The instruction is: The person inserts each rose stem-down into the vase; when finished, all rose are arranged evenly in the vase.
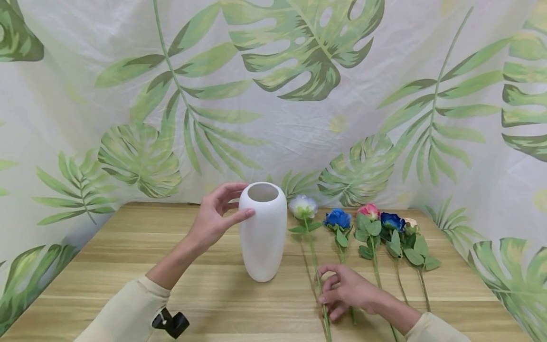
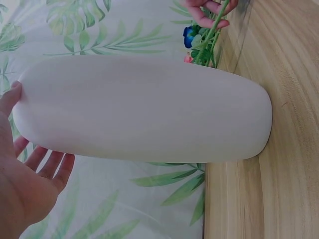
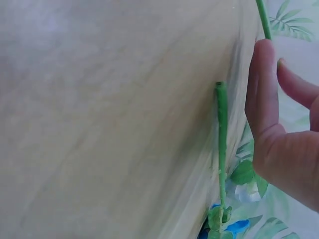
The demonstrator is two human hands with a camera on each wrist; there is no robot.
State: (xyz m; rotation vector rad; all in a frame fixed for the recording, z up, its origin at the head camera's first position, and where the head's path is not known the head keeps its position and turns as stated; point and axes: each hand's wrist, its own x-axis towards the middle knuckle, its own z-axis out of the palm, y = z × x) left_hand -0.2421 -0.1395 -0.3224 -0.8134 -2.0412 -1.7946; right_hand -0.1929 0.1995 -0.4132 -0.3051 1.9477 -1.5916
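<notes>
A tall white vase (image 1: 263, 242) stands upright on the wooden table. At its upper left, my left hand (image 1: 213, 216) holds it, thumb on the front and fingers round behind; the left wrist view shows the same hand (image 2: 30, 186) at the vase's top end. My right hand (image 1: 348, 289) pinches the long green stem of a white flower (image 1: 303, 207) low down, right of the vase. The bloom lies toward the table's back. In the right wrist view, that stem (image 3: 264, 20) runs up from between forefinger and thumb.
Right of the white flower lie a bright blue flower (image 1: 337, 218), a pink flower (image 1: 369, 212), a dark blue flower (image 1: 391, 221) and a cream flower (image 1: 411, 223), stems toward me. Behind the table (image 1: 205, 294) hangs a leaf-patterned cloth (image 1: 295, 128).
</notes>
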